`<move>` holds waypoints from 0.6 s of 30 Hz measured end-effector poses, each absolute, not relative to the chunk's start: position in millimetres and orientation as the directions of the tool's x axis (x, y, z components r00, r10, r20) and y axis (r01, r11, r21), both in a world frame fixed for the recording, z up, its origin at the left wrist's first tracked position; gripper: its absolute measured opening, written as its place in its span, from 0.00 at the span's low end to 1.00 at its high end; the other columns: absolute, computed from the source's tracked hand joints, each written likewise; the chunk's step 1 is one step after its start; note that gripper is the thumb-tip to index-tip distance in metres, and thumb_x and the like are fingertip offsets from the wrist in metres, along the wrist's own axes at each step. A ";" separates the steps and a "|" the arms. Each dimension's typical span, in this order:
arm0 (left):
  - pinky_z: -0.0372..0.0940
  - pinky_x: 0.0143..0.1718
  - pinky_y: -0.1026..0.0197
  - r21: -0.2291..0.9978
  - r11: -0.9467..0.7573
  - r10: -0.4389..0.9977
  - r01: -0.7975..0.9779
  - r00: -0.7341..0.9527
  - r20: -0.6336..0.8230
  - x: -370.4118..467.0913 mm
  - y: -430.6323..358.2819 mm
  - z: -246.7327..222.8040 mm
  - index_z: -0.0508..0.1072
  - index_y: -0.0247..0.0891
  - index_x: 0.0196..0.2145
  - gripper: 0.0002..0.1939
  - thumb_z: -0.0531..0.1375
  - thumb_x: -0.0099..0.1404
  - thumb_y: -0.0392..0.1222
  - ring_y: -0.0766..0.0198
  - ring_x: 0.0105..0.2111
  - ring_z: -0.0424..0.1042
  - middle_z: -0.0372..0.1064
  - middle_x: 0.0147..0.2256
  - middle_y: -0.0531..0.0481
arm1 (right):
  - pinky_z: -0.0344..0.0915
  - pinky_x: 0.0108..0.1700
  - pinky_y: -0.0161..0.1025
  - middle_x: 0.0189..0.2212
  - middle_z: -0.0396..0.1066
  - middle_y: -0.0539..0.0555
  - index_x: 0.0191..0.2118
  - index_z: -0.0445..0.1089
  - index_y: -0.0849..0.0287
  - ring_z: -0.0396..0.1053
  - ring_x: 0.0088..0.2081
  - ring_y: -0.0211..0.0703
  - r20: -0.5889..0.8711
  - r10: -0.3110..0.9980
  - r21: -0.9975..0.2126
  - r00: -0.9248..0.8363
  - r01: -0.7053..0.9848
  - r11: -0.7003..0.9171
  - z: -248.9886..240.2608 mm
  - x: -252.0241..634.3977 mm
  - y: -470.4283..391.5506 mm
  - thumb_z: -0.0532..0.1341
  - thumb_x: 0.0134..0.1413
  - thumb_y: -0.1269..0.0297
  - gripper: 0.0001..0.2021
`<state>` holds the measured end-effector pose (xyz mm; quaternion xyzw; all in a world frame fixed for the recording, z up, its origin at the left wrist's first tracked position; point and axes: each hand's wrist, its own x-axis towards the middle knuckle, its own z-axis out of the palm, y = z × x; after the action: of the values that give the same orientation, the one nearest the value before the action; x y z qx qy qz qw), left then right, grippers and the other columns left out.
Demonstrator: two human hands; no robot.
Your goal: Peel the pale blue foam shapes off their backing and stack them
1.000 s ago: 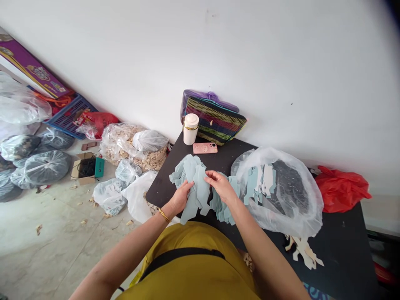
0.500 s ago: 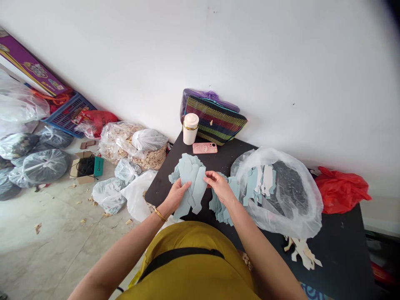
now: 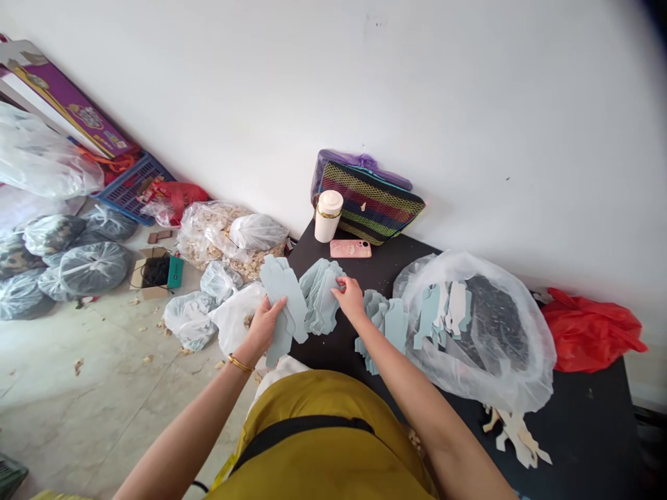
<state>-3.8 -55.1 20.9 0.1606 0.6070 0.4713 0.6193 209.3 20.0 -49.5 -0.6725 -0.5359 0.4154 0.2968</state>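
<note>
"How are the strips seen?"

"Flat, pale blue-grey, jagged-edged; over the table's left edge, they are pinched by the left hand."

"Which way, and how many?"

"The top one's long axis is slanted, far end leftward; overlapped, they cannot be counted. Rightward, one fanned pile is pinched at its edge by the right hand; one phone is seen beyond."

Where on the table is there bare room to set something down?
Widest: the table in front of the red bag, right of the scraps. A smaller patch lies between the phone and clear bag. It is crowded from the left hand past the right hand, with blue pieces.
</note>
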 end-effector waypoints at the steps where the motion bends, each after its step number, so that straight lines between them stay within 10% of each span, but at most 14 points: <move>1: 0.71 0.30 0.59 0.766 0.511 0.779 -0.389 -0.167 -0.604 0.5 -55.7 21.7 0.72 0.41 0.44 0.21 0.68 0.54 0.48 0.58 0.30 0.76 0.79 0.35 0.48 | 0.63 0.54 0.51 0.44 0.68 0.59 0.40 0.70 0.60 0.70 0.42 0.49 -0.221 0.971 -0.837 0.089 0.493 -0.236 -47.7 208.8 19.2 0.63 0.44 0.67 0.13; 8: 0.70 0.32 0.59 0.739 0.568 0.783 -0.362 -0.041 -0.621 28.4 -56.3 33.9 0.70 0.37 0.45 0.23 0.68 0.55 0.49 0.60 0.29 0.75 0.79 0.35 0.47 | 0.67 0.43 0.44 0.41 0.72 0.57 0.43 0.69 0.57 0.69 0.34 0.44 -0.104 0.991 -0.861 -0.081 0.506 -0.049 -8.5 200.8 -1.1 0.57 0.58 0.54 0.13; 18: 0.69 0.40 0.56 0.698 0.618 0.771 -0.362 0.108 -0.627 49.4 -49.6 44.9 0.72 0.38 0.50 0.23 0.64 0.59 0.50 0.54 0.41 0.75 0.78 0.42 0.45 | 0.66 0.35 0.40 0.30 0.72 0.50 0.37 0.68 0.54 0.69 0.32 0.44 -0.269 0.963 -0.910 -0.019 0.334 -0.247 4.9 212.0 -14.9 0.62 0.52 0.52 0.12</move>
<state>49.4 -49.6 44.9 0.1896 0.5394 0.3938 0.7197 212.0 -14.9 4.9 -0.6216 -0.5217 0.4870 0.3229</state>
